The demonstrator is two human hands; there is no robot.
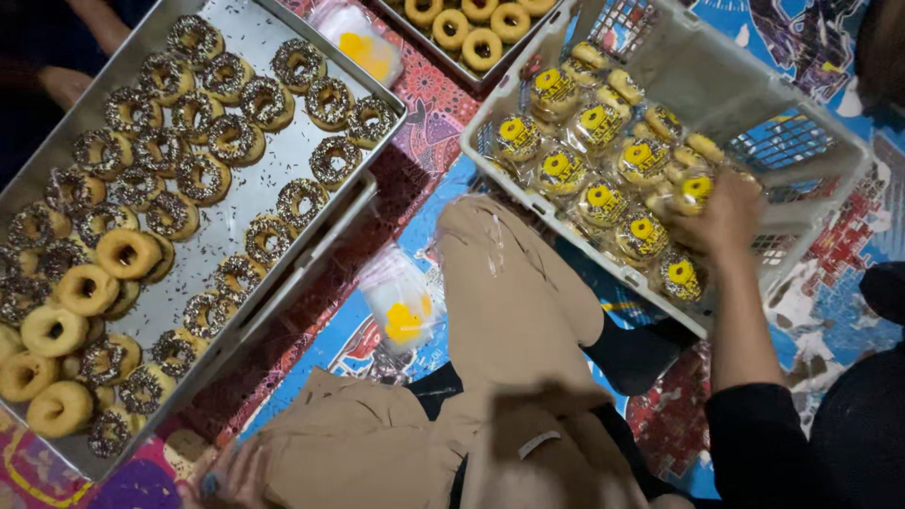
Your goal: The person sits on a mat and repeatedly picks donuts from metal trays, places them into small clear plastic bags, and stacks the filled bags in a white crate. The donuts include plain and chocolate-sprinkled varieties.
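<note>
My right hand (726, 219) reaches into a white plastic basket (830, 151). Its fingers curl over a clear-wrapped doughnut with a yellow label (696, 187). Several more wrapped doughnuts (589, 160) fill the basket's near-left side. Only part of my left hand (231, 476) shows at the bottom edge. It rests by my beige-trousered leg (509, 311), fingers apart and holding nothing. A large metal tray (250, 193) on the left carries chocolate-sprinkled ring doughnuts (203, 118), with plain ones (87, 287) at its near end.
A stack of empty clear bags with yellow labels (401, 303) lies on the patterned mat (429, 123) by my knee; another (363, 42) sits farther away. A second tray of plain doughnuts (471, 24) is at the top. Another person's arm (94, 19) shows at upper left.
</note>
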